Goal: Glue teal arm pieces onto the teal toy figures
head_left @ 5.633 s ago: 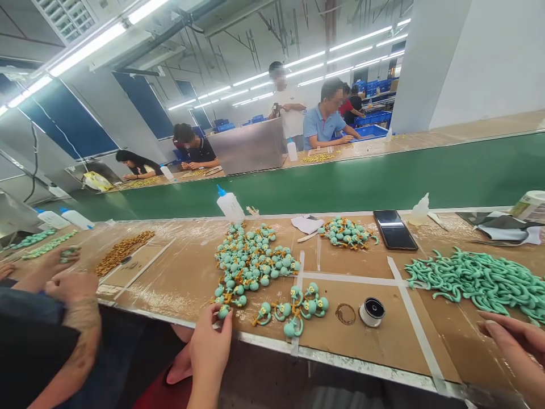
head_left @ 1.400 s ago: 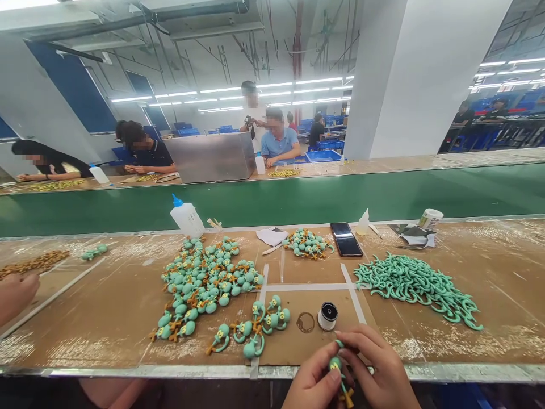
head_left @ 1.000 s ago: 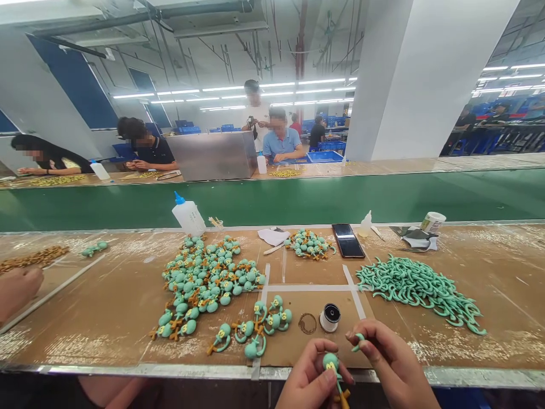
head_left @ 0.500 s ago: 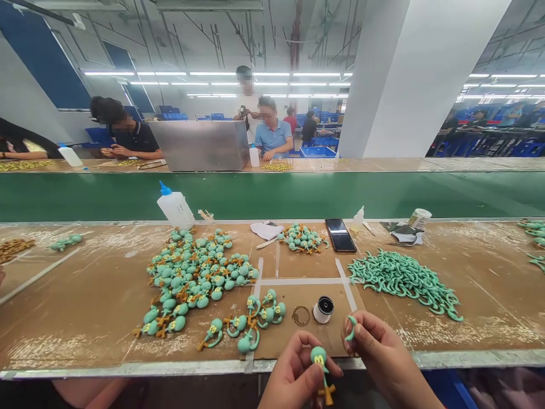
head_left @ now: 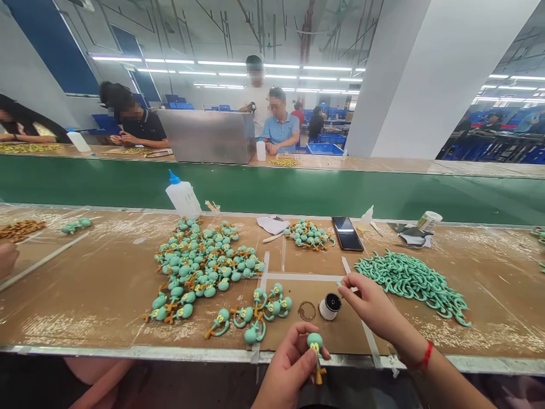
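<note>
Closed round a small turquoise squid-like figurine (head_left: 314, 341) with a yellow-eyed face and orange feet, my left hand (head_left: 293, 358) is at the table's front edge. My right hand (head_left: 367, 298) pinches a curved green piece (head_left: 339, 284), mostly hidden by the fingertips, just above and beside a small white pot (head_left: 328, 309) with a dark top. A brown ring mark (head_left: 306, 310) lies to the pot's left. Several figurines with curved arms (head_left: 258, 307) lie left of it. Beyond my right hand is a heap of curved green pieces (head_left: 411, 284).
A large pile of figurines (head_left: 200, 267) lies to the left, a smaller one (head_left: 309, 234) at the back. Behind stand a white bottle (head_left: 184, 197) and a phone (head_left: 348, 233). People sit across the green belt (head_left: 255, 184); another person's hand (head_left: 7, 257) shows at far left.
My right hand has moved forward, away from the figurine, to beside the pot with the green piece. My left hand still holds the figurine, slightly further left. The view has shifted a little.
</note>
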The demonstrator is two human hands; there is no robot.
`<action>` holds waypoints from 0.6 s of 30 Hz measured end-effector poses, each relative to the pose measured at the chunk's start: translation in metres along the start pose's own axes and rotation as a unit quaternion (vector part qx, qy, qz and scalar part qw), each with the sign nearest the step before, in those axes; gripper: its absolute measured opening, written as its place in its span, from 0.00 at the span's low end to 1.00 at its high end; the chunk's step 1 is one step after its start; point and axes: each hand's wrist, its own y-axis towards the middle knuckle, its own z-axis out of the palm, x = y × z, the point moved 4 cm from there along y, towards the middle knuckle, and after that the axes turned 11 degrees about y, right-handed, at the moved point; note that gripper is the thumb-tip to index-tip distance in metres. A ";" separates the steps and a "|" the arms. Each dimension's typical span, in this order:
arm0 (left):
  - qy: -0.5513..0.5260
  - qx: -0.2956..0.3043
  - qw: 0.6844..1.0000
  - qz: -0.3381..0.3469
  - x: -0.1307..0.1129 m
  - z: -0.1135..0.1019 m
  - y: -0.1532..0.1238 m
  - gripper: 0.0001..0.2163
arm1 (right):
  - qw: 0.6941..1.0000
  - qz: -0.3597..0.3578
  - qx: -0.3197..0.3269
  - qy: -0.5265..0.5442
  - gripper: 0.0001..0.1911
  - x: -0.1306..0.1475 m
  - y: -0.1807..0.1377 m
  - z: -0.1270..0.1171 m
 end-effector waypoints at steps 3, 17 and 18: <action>-0.003 -0.010 1.000 -0.009 0.003 -0.003 -0.001 0.22 | 0.999 0.008 0.028 -0.044 0.16 0.001 0.003 0.005; -0.018 -0.019 0.999 -0.018 0.005 -0.004 -0.002 0.22 | 0.996 0.030 0.025 -0.082 0.17 -0.009 0.001 0.009; -0.019 -0.018 1.000 -0.016 0.006 -0.004 -0.002 0.22 | 0.996 0.030 0.025 -0.082 0.17 -0.009 0.000 0.009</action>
